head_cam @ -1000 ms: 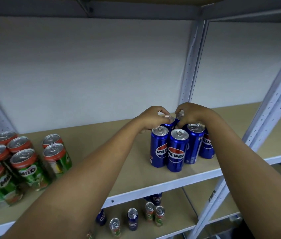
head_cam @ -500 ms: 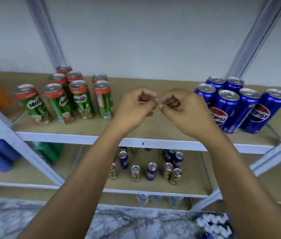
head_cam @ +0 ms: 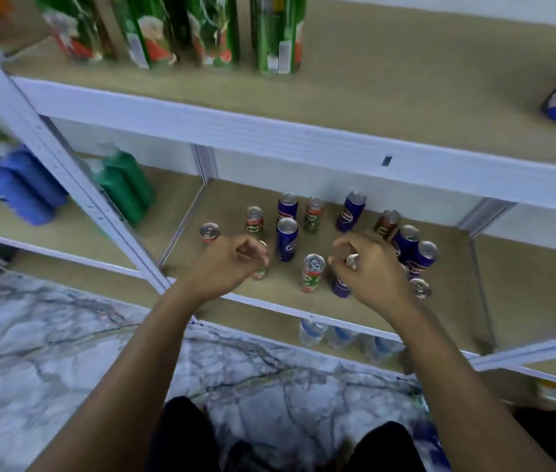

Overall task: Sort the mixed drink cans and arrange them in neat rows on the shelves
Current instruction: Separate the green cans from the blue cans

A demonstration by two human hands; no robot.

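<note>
Cans are crowding both hands: left hand gripping a green one, right hand a blue; neighbours risk toppling.

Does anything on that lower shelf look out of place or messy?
Yes. On the lower shelf, blue cans and green cans stand mixed and scattered, not in rows. None looks tipped or spilled. Both hands reach among them.

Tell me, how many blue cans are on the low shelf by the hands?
6 blue Pepsi cans: two at back left, one back middle, two on the right, one under the right hand. The hands may hide more.
</note>
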